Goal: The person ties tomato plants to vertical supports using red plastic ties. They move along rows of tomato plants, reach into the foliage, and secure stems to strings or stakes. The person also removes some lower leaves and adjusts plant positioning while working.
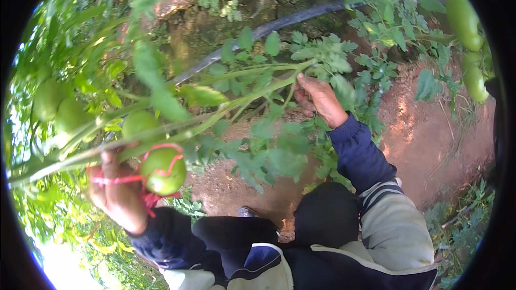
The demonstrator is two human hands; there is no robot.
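Observation:
My left hand (119, 193) is closed around the lower stems of a tomato plant, at the left. Pink twine (117, 179) loops over this hand and hangs in a tangle by the wrist. A round green tomato (163, 171) hangs right beside the hand, with a strand of the twine across it. My right hand (318, 98) pinches the leafy upper part of a tomato stem (246, 98) between thumb and fingers, right of centre. The stems run slanting between both hands.
A black irrigation hose (282, 22) crosses the soil beyond the stems. More green tomatoes hang at the far left (48, 98) and far right (463, 22). Dense foliage (80, 48) fills the left side. Reddish soil (439, 141) shows at the right. A shoe (249, 212) is below.

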